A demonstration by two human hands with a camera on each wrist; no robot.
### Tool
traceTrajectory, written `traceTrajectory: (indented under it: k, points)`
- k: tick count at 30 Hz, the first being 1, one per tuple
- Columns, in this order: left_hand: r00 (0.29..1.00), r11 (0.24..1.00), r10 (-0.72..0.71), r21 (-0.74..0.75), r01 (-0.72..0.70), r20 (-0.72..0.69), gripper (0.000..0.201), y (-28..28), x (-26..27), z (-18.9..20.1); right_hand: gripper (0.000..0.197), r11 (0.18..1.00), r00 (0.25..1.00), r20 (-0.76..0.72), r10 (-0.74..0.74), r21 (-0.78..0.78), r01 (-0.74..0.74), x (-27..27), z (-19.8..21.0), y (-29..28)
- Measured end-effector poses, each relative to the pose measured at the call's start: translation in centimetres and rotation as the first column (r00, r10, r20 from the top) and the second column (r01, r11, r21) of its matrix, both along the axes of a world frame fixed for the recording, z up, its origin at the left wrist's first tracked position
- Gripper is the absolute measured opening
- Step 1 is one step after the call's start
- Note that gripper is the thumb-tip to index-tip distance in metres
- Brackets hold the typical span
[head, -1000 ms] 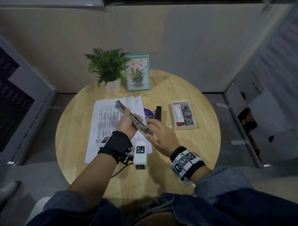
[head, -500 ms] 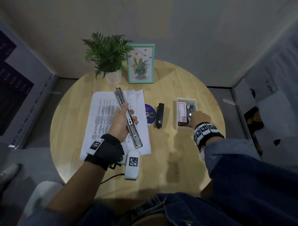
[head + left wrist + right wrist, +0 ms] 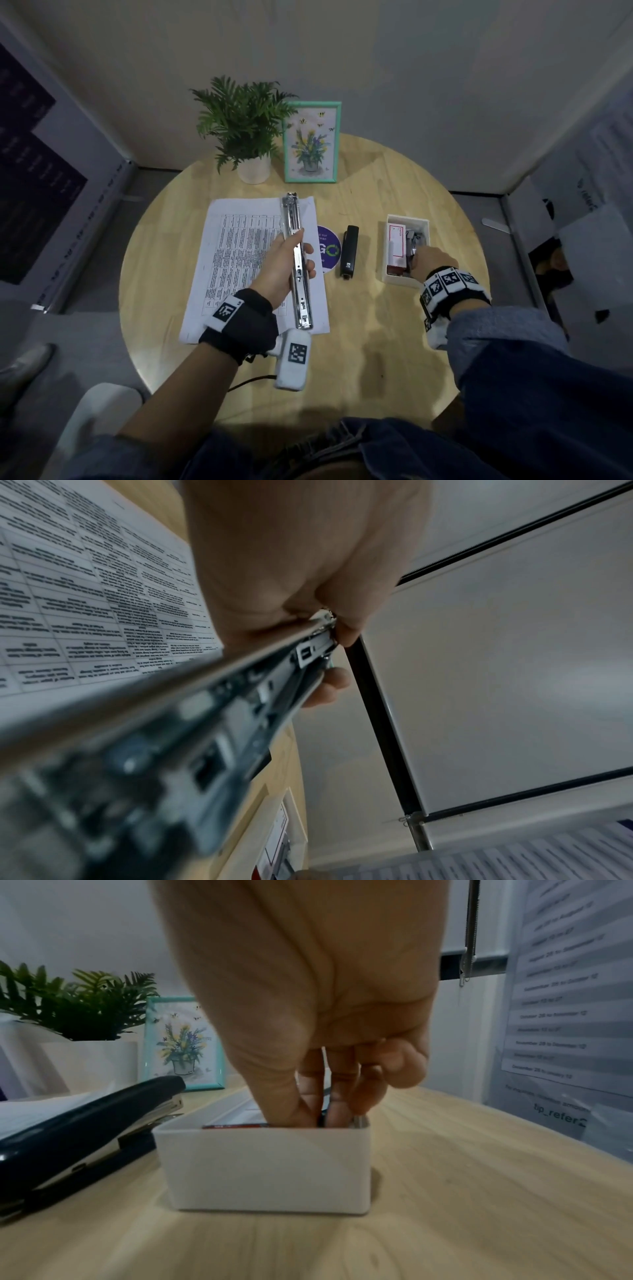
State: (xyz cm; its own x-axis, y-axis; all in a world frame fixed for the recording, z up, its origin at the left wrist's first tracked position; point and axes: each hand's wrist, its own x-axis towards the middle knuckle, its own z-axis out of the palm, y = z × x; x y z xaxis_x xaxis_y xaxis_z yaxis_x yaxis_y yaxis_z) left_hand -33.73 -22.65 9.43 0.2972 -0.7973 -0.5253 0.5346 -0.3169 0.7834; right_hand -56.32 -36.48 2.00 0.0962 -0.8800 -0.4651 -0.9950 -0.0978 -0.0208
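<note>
Stapler (image 3: 297, 260), opened, is held by the curled left hand (image 3: 279, 270) above the papers (image 3: 239, 246); the right hand (image 3: 430, 262) has been moved from it into the white box (image 3: 407, 218) of staples (image 3: 416, 240), grasp not discernible, so reloading is judged under way.

I'm in a small office nook. My round tabletop (image 3: 376, 359) carries printed sheets (image 3: 239, 246), a black stapler (image 3: 349, 251) and a staple box (image 3: 407, 219). A plant (image 3: 243, 116) and a framed picture (image 3: 311, 140) stand behind, and a dated schedule (image 3: 555, 988) hangs on the partition.

long silver stapler rail (image 3: 299, 291), lifted — white box (image 3: 408, 218) of staples (image 3: 416, 238)
</note>
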Motion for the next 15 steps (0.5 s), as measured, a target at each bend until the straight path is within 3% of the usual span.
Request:
traceTrajectory:
  k: [5,8,11,14,15]
  points:
    - [0.996,0.996,-0.083,0.014,0.083,0.021,0.010,0.3,-0.1,0.0,0.019,0.991,0.989,0.102,-0.104,-0.072,0.112,-0.3,0.5,0.5]
    - [0.988,0.988,-0.151,0.025,0.150,0.036,0.013,0.6,-0.2,0.4,0.019,0.958,0.932,0.320,-0.170,-0.169,0.233,-0.6,1.0,0.9]
    - [0.966,0.969,-0.243,0.068,0.238,0.089,0.015,1.1,-0.3,0.8,0.008,0.930,0.727,0.669,-0.152,-0.152,0.335,0.5,2.4,2.1]
    - [0.952,0.959,-0.276,0.111,0.262,0.134,0.010,1.5,-0.6,0.5,0.008,0.966,0.413,0.896,-0.164,0.061,0.251,3.4,4.6,5.2]
    - [0.953,0.960,-0.270,0.117,0.255,0.136,0.010,1.6,-0.7,0.3,0.009,0.975,0.343,0.926,-0.155,0.087,0.206,4.3,5.1,6.3]
